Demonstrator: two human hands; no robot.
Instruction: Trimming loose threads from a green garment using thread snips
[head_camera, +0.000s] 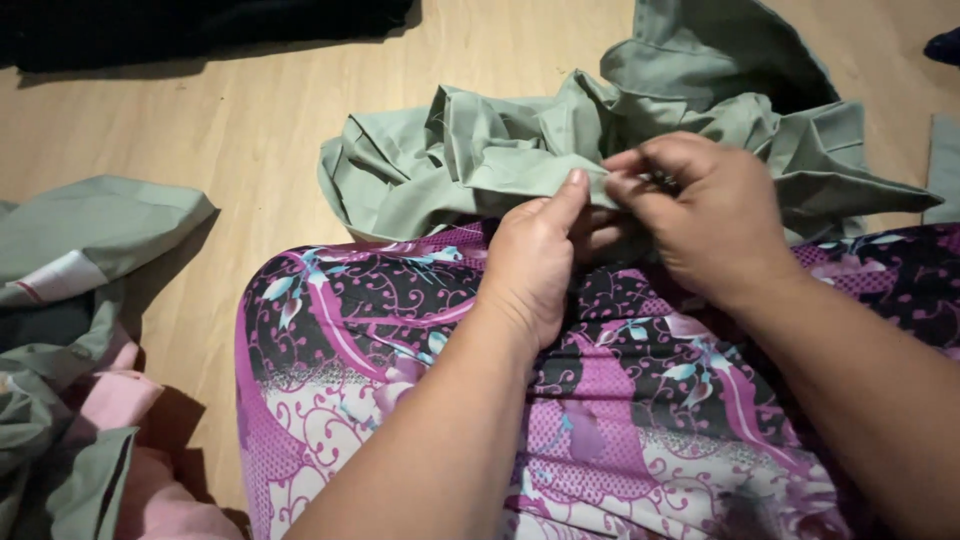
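Cloth (520, 150) between both pinching grips.

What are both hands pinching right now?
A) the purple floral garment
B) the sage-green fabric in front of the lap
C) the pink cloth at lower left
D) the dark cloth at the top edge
B: the left hand and right hand meet on an edge of the crumpled sage-green fabric, above the purple floral garment.

Light wooden floor (250, 130) under warm light, dark cloth (200, 25) along the far edge, soft shadows.
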